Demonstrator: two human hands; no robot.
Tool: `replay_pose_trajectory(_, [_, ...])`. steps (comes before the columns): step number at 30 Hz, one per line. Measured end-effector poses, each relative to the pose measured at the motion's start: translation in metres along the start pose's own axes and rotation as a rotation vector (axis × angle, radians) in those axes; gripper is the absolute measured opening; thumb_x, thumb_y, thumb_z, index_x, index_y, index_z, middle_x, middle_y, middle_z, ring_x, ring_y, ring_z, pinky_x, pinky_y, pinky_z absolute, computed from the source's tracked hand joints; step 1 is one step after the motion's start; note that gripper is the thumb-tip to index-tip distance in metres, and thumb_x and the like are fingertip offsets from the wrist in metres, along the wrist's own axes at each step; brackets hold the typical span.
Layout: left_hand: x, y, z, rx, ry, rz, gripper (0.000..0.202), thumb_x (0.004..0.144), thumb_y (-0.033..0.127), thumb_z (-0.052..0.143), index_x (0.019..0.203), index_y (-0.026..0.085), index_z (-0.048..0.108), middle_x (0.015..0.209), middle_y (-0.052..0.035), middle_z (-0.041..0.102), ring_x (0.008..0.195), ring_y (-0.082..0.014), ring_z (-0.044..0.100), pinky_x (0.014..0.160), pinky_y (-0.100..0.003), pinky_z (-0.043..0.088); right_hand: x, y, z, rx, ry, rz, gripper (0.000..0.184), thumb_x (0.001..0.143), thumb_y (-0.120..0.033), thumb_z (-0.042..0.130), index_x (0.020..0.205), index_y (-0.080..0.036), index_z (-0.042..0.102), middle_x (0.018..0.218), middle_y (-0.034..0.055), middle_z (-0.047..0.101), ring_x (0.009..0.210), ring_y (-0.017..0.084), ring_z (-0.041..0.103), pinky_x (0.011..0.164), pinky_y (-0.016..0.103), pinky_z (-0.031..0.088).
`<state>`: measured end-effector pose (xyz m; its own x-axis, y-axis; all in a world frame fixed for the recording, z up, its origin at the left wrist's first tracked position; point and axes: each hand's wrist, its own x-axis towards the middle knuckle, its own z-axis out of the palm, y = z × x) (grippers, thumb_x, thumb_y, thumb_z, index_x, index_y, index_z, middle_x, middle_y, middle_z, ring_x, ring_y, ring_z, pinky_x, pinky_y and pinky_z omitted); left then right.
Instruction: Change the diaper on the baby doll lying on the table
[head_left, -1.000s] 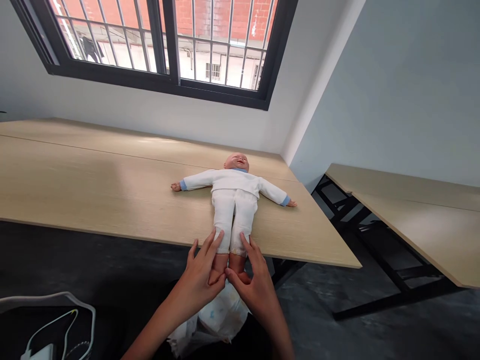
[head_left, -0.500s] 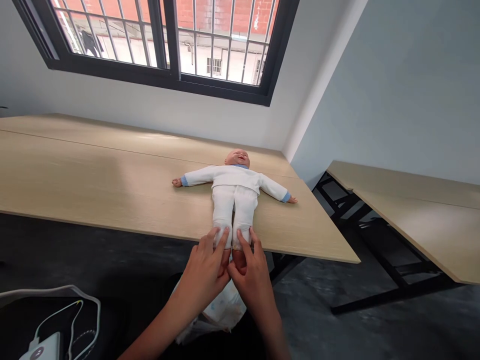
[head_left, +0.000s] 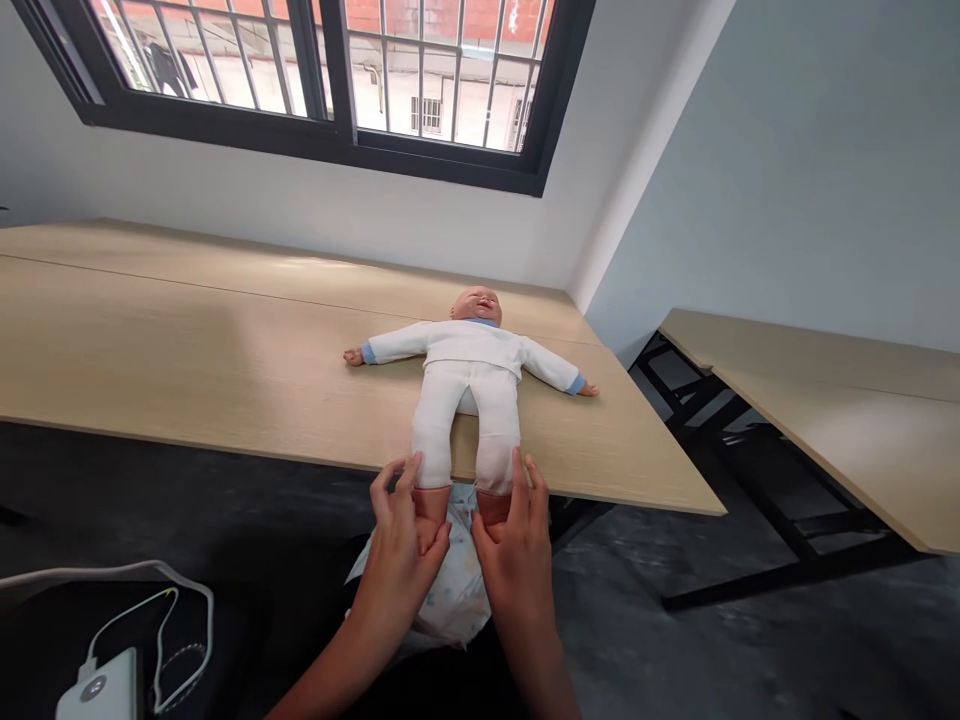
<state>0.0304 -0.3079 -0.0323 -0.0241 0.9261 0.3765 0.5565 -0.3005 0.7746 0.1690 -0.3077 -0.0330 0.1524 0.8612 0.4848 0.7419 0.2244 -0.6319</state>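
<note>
A baby doll point(head_left: 471, 385) in a white top and white trousers lies on its back on the wooden table point(head_left: 187, 350), arms spread, feet over the near edge. My left hand point(head_left: 401, 555) grips the doll's left-side foot and ankle. My right hand point(head_left: 517, 545) grips the other foot. The two legs are held apart. Below the feet, between my forearms, lies a white diaper point(head_left: 446, 590), partly hidden by my hands.
A second wooden table point(head_left: 825, 390) on a black frame stands at the right, with a gap of dark floor between. A white power bank with a cable point(head_left: 105, 680) lies at the lower left. A barred window point(head_left: 330, 80) is above the table.
The doll's legs, held together before, are now spread apart, and my hands have moved outward with the feet. The view has shifted slightly down.
</note>
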Motion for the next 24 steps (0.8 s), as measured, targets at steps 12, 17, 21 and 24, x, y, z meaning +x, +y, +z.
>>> replay_pose_trajectory(12, [-0.017,-0.034,0.021,-0.095,0.107,0.142,0.078,0.085,0.031,0.068,0.145,0.032,0.018,0.140,-0.0143,0.030,0.117,-0.0271,0.053,0.090,-0.045,0.054,0.003,0.007,-0.006,0.164,-0.145,0.070,0.071,0.088,-0.037,0.060,0.149,-0.023,0.027,0.143,0.0145,0.039,0.131,0.031,0.044,0.103,0.047,0.045])
replay_pose_trajectory(17, [-0.024,-0.064,0.006,-0.258,0.026,-0.123,0.086,0.071,0.040,0.079,0.139,0.028,0.027,0.134,-0.0125,0.043,0.107,-0.0254,0.059,0.089,-0.045,0.053,0.031,0.038,-0.055,0.164,-0.304,0.136,0.045,0.094,-0.051,0.048,0.126,-0.020,0.052,0.125,0.0107,0.059,0.113,0.026,0.057,0.099,0.042,0.046])
replay_pose_trajectory(21, [-0.023,-0.090,-0.014,-0.090,-0.174,-0.157,0.049,0.073,0.044,0.074,0.113,0.020,0.058,0.112,-0.0100,0.062,0.110,-0.0312,0.058,0.094,-0.048,0.049,0.036,0.067,-0.077,-0.098,-0.702,0.081,0.033,0.095,-0.043,0.044,0.090,-0.018,0.064,0.092,0.0090,0.068,0.091,0.028,0.064,0.086,0.043,0.049])
replay_pose_trajectory(24, [-0.020,-0.104,-0.026,0.044,-0.313,-0.084,0.050,0.072,0.046,0.074,0.114,0.021,0.065,0.118,-0.0107,0.063,0.118,-0.0342,0.053,0.102,-0.049,0.044,0.015,0.084,-0.063,-0.065,-0.933,0.022,0.027,0.090,-0.035,0.053,0.105,-0.017,0.066,0.103,0.0108,0.069,0.099,0.030,0.064,0.090,0.044,0.050])
